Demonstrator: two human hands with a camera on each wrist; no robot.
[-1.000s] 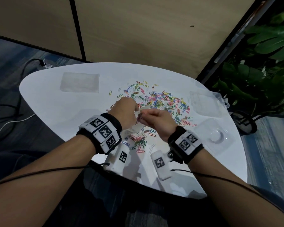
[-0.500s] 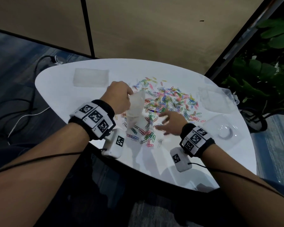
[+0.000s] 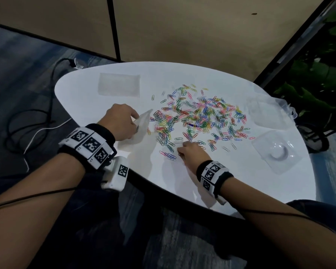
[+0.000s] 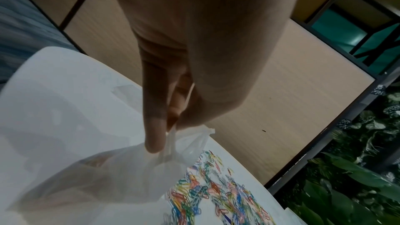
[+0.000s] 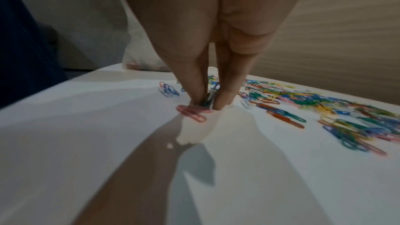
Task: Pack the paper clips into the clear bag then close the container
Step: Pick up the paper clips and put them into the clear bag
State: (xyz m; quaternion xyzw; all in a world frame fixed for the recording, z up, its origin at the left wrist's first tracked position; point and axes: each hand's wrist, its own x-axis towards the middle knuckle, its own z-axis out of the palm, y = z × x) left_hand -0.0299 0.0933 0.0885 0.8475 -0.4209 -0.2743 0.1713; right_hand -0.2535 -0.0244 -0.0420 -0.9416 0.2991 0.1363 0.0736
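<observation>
**Left hand holds the bag, right hand pinches clips at the pile's edge**

The landmark here is the wide pile of coloured wire paper clips (image 3: 200, 117) that lies spread on the white rounded table (image 3: 231, 183).

The left hand (image 3: 120, 121) is at the left side of the pile. Its thumb and fingers (image 4: 154, 126) pinch the gathered rim of a thin clear plastic bag (image 3: 139, 131), which hangs down from them to the table, just beside the pile. Some reddish things show faintly through the film, but I cannot tell what they are.

The right hand (image 3: 190, 154) is at the near edge of the pile. Its fingertips (image 5: 225, 98) are closed together, point down on the table and pinch a few clips; a pink clip (image 5: 191, 111) lies flat and touches them.

To the right of the pile lies an open clear plastic container (image 3: 277, 150). Beyond the pile, at its far left, lies a flat clear bag (image 3: 118, 87).
</observation>
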